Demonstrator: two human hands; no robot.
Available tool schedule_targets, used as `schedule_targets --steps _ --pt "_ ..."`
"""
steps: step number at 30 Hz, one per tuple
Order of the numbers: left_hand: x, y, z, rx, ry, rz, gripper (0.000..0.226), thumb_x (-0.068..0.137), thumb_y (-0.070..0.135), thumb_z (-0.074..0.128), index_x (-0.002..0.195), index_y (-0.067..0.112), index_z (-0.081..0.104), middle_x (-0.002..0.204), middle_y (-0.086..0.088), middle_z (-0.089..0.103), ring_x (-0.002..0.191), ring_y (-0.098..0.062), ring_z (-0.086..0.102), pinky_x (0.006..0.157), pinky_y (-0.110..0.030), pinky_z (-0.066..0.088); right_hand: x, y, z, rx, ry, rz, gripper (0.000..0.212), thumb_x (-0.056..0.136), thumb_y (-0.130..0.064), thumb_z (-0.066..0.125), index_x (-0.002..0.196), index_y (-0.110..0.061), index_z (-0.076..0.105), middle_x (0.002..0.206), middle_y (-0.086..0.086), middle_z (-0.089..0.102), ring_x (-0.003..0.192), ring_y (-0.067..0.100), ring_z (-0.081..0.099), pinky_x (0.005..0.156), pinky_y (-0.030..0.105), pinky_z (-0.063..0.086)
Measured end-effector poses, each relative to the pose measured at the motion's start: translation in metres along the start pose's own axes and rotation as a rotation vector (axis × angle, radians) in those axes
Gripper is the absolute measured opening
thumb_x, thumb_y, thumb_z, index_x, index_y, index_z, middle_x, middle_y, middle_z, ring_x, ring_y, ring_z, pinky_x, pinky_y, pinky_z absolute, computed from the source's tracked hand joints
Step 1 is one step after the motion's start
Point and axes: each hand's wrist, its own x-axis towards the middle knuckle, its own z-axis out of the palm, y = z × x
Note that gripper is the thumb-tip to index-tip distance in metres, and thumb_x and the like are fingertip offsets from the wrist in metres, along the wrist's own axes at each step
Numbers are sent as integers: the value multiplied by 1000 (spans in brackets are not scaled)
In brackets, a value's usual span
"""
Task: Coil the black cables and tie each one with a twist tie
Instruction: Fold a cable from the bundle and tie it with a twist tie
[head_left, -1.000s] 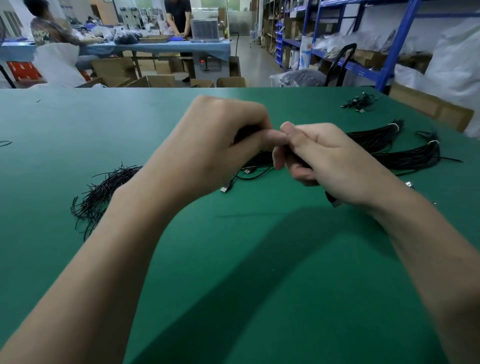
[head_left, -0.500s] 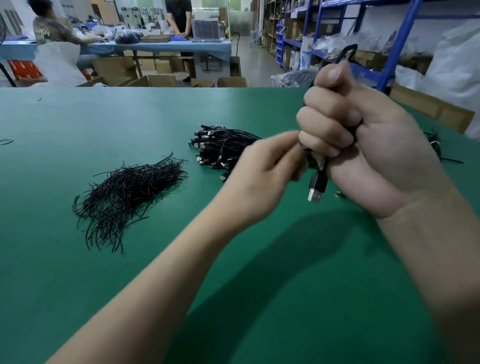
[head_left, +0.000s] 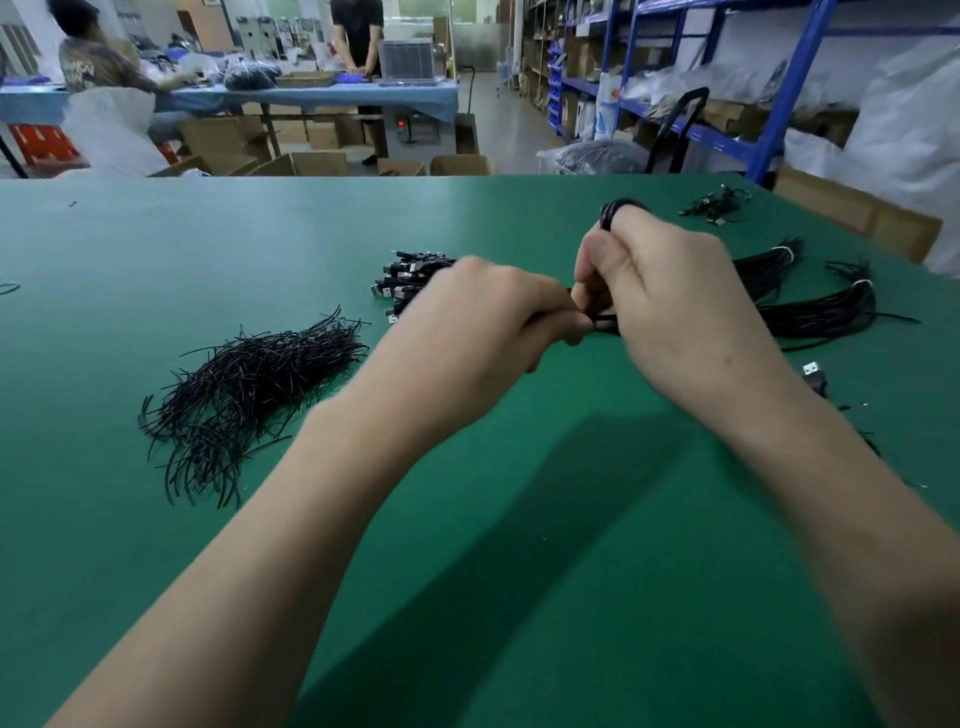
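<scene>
Right hand (head_left: 670, 317) grips half-coiled cable (head_left: 615, 209), left hand (head_left: 483, 327) pinches its tail — no tie yet; twist ties (head_left: 249, 384), cable pile (head_left: 410, 275) wait mid-worktop (head_left: 519, 545).

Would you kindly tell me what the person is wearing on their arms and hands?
Nothing shows: left hand and right hand are ungloved; left arm and right arm are bare to the frame's edge, no sleeves or watch.

Counter (head_left: 130, 249): open green surface along the near edge and the far left, passable. Obstacles: twist-tie heap (head_left: 244, 389) at left; cable plug cluster (head_left: 408, 280) at centre; tied cable bundles (head_left: 815, 312) at right; loose plug (head_left: 813, 372) near the right edge; small cable tangle (head_left: 717, 205) in the far right corner.
</scene>
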Motion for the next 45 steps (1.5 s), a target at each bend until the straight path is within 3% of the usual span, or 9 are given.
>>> schedule_targets --steps 5,10,15,20,24,29,37,41,45 --pt "-4 -12 -19 66 120 -9 23 92 44 68 90 25 81 70 -1 72 63 -22 59 65 -46 50 -3 1 3 -18 -307 -42 38 107 -29 41 76 -10 51 58 -6 54 49 12 41 54 32 32" --pt "-6 -22 -26 -39 188 43 21 83 45 73 86 26 82 70 4 74 66 -15 68 66 -41 53 -3 2 0 467 -611 138 37 107 -14 35 83 -5 61 56 -4 35 50 9 26 48 22 25" --pt "-8 -24 -31 -199 67 96 25 83 38 77 103 24 81 93 8 76 84 -6 69 78 -28 53 -9 6 -12 608 -825 111 31 108 -20 42 92 -3 62 62 -1 31 56 12 27 50 17 28" --pt "-5 -25 -28 -185 -3 130 14 88 38 72 96 30 79 98 7 72 87 -14 68 77 -38 52 -8 8 -19 682 -865 126 32 100 -26 43 91 -2 63 60 0 34 55 13 30 52 18 31" --pt "-5 -28 -23 -121 -51 93 16 93 39 67 94 27 78 97 8 67 79 -19 67 72 -36 49 -5 11 -17 519 -807 88 35 102 -27 44 94 -2 67 62 5 53 57 19 50 58 24 44" --pt "-6 -30 -15 -138 -81 48 11 98 33 63 93 27 70 100 8 63 88 -10 60 78 -21 44 0 11 -12 369 -676 98 31 106 -20 46 92 -6 70 66 6 68 61 16 66 60 25 52" --pt "-8 -32 -15 -291 -58 30 16 103 28 55 93 20 65 99 0 60 88 -16 58 78 -29 45 4 11 -13 81 -378 -103 21 95 -46 59 89 -38 78 93 -8 65 78 1 58 71 18 42" --pt "-8 -30 -15 -318 -76 45 17 103 24 55 90 18 63 98 1 59 87 -17 58 79 -31 45 2 20 -11 232 -586 0 47 93 -56 48 103 -21 77 108 26 69 99 40 67 93 60 48" --pt "-9 -25 -13 -359 -145 48 18 104 21 53 87 18 60 95 4 57 79 -12 52 75 -26 41 -5 32 -8 640 -868 220 57 102 -48 38 117 -3 69 110 16 75 99 34 73 69 36 60"
